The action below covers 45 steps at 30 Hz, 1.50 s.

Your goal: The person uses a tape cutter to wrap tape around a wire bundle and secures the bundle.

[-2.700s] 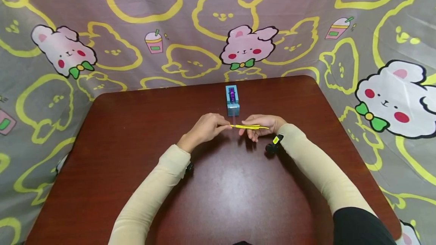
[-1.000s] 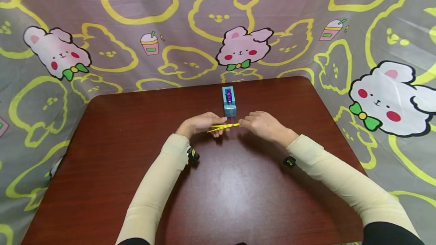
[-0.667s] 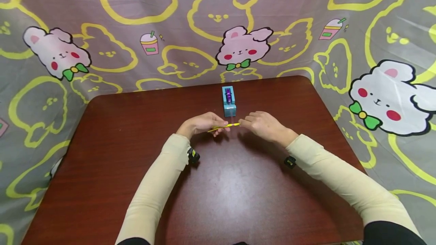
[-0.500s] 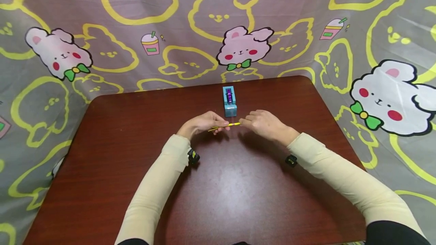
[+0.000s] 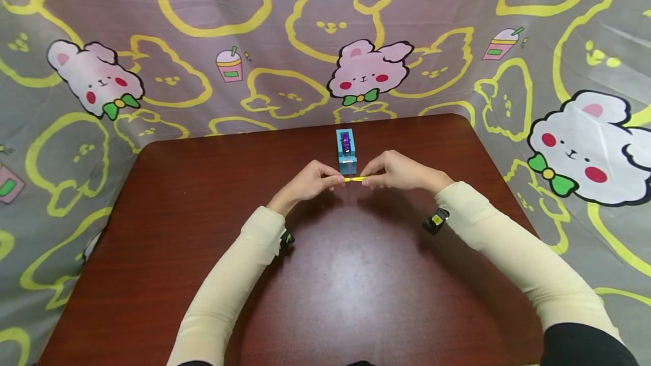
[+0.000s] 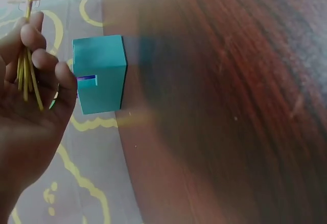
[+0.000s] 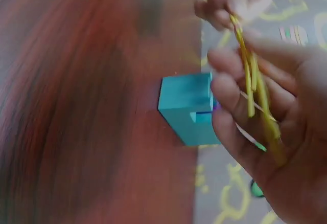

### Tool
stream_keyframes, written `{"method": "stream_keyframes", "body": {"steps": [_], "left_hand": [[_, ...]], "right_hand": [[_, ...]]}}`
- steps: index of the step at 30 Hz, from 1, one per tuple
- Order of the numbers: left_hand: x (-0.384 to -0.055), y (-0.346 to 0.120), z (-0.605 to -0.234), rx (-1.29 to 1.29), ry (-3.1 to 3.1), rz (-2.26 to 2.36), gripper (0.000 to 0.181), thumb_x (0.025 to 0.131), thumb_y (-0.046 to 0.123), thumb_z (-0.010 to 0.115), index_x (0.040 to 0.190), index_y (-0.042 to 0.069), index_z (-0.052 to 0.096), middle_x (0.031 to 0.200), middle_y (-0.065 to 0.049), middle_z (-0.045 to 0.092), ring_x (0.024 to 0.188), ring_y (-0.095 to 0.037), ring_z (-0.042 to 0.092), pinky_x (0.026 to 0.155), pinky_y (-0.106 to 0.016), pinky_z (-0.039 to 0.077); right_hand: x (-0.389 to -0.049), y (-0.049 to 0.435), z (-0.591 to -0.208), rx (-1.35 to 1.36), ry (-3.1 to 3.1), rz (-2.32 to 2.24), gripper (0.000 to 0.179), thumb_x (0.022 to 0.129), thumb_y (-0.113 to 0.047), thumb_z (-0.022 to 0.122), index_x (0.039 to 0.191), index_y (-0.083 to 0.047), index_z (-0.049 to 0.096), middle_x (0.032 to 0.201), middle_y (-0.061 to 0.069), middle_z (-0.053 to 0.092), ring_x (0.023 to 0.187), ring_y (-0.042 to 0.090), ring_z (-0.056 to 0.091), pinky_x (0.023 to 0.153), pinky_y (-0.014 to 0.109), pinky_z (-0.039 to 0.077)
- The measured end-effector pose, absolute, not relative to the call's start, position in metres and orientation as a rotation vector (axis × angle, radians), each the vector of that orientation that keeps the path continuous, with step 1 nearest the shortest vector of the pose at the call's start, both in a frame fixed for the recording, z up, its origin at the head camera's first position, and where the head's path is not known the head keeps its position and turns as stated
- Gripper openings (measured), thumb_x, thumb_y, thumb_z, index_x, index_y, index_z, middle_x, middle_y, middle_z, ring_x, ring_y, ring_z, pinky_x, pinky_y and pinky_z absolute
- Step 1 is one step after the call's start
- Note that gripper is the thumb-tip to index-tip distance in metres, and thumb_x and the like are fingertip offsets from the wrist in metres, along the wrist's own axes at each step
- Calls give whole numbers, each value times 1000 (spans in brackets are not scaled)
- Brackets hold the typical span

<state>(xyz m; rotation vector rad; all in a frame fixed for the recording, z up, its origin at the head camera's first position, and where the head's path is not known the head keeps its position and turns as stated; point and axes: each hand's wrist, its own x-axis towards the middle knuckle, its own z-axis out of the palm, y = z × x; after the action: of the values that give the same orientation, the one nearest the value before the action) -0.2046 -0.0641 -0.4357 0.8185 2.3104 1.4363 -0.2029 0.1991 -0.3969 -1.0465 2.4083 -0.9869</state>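
A bundle of thin yellow strands (image 5: 354, 179) is stretched between the two hands. At its left end, my left hand (image 5: 309, 181) pinches it between thumb and fingers; loose strand ends fan out in that palm in the left wrist view. On the other side my right hand (image 5: 402, 171) grips it, with more loose ends lying across the palm in the right wrist view. Just behind the bundle stands a blue tape dispenser (image 5: 347, 165) with a purple roll core. A faint strip of clear tape (image 5: 350, 176) runs from its front to the strands.
The hands work over a dark reddish-brown table (image 5: 213, 230). A patterned curtain (image 5: 285, 10) with cartoon rabbits rises along its back and sides. Black wrist cameras hang under both cuffs, the right camera (image 5: 435, 221) lower than its hand.
The right hand has turned, slid further onto the bundle and shifted its grip. The left hand now pinches the left end from above, and less yellow shows between the hands. The dispenser stays put.
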Motion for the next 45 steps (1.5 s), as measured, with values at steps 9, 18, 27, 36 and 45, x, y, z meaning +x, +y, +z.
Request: {"method": "stream_keyframes", "body": {"steps": [9, 18, 27, 36, 45], "left_hand": [[-198, -62, -434, 971, 2474, 1390, 14, 95, 7, 69, 97, -3, 78, 81, -23, 69, 66, -24, 58, 58, -24, 45], [-195, -61, -434, 1044, 2551, 1294, 15, 95, 10, 71, 100, -2, 79, 78, -17, 68, 63, -13, 52, 57, -26, 43], [-196, -62, -431, 1082, 2659, 1147, 17, 96, 18, 70, 101, 4, 80, 81, -11, 70, 66, -13, 52, 61, -28, 43], [-195, -66, -430, 1115, 2699, 1112, 16, 95, 18, 71, 100, 6, 81, 84, -10, 72, 69, -14, 55, 64, -29, 45], [-197, -70, -431, 1140, 2756, 1123, 15, 94, 20, 73, 100, 9, 82, 83, -6, 73, 70, -12, 55, 64, -30, 45]], "right_hand": [[-233, 216, -434, -480, 1681, -1389, 68, 109, -46, 35, 131, 16, 54, 93, 23, 71, 77, 27, 69, 80, 42, 56], [-234, 214, -477, -362, 1109, -1521, 77, 110, -50, 17, 120, 12, 61, 83, 11, 74, 68, 17, 71, 62, 29, 57], [-234, 207, -485, -466, 1112, -1551, 53, 110, -38, 37, 99, 2, 69, 72, 8, 72, 63, 14, 70, 56, 28, 55], [-237, 207, -466, -466, 1286, -1481, 48, 111, -27, 39, 98, 13, 61, 68, 9, 68, 58, 17, 66, 55, 31, 55], [-243, 207, -429, -552, 1511, -1272, 52, 109, -25, 45, 118, 27, 48, 78, 16, 70, 71, 24, 67, 68, 37, 58]]}}
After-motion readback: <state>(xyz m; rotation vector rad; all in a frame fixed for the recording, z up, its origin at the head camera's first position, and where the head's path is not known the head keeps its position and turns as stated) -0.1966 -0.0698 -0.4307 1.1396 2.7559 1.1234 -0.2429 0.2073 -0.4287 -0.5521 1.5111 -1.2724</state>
